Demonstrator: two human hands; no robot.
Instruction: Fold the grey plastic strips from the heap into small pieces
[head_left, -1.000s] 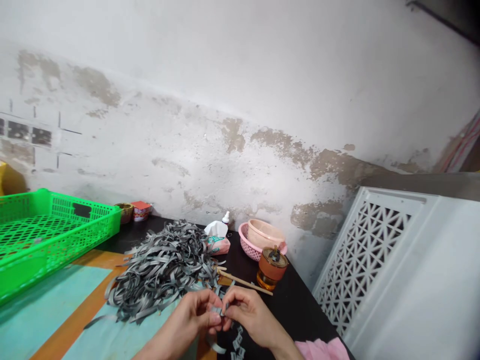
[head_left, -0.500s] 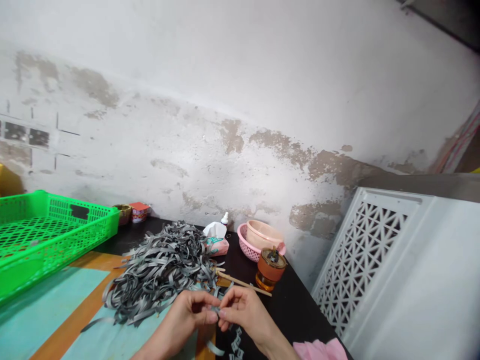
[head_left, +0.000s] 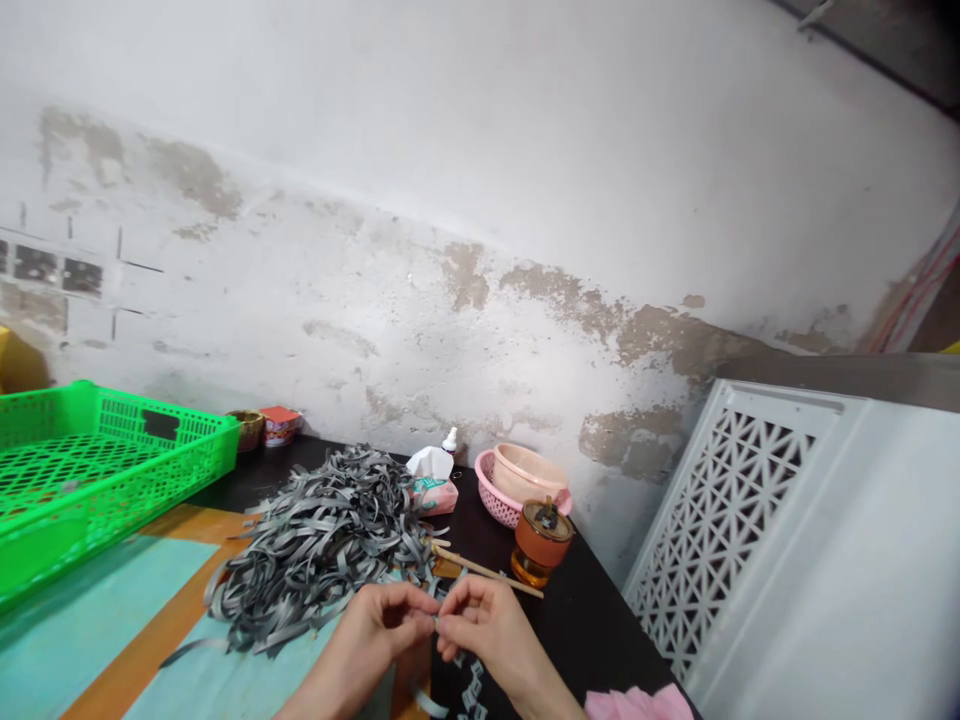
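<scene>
My left hand (head_left: 381, 632) and my right hand (head_left: 484, 630) meet fingertip to fingertip over the near edge of the cloth. Both are closed in a pinch on a small bit of grey strap (head_left: 436, 620), mostly covered by the fingers. Whether a small fitting is on it I cannot tell. A strap end (head_left: 429, 702) shows below my hands. Just beyond my left hand lies a big heap of grey straps (head_left: 330, 550). Several small clear plastic pieces (head_left: 472, 690) lie on the dark tabletop under my right wrist.
A green plastic crate (head_left: 161, 465) stands at the left. Behind the heap are a tissue box (head_left: 435, 496) and a white-capped bottle (head_left: 449, 441). Pink baskets (head_left: 499, 505), an amber jar (head_left: 541, 545) and a wooden stick (head_left: 491, 573) sit farther right. Pink cloth (head_left: 637, 703) lies lower right.
My fingertips have drawn slightly closer, so less of the grey bit shows between them. Otherwise the hands hold nearly the same place.
</scene>
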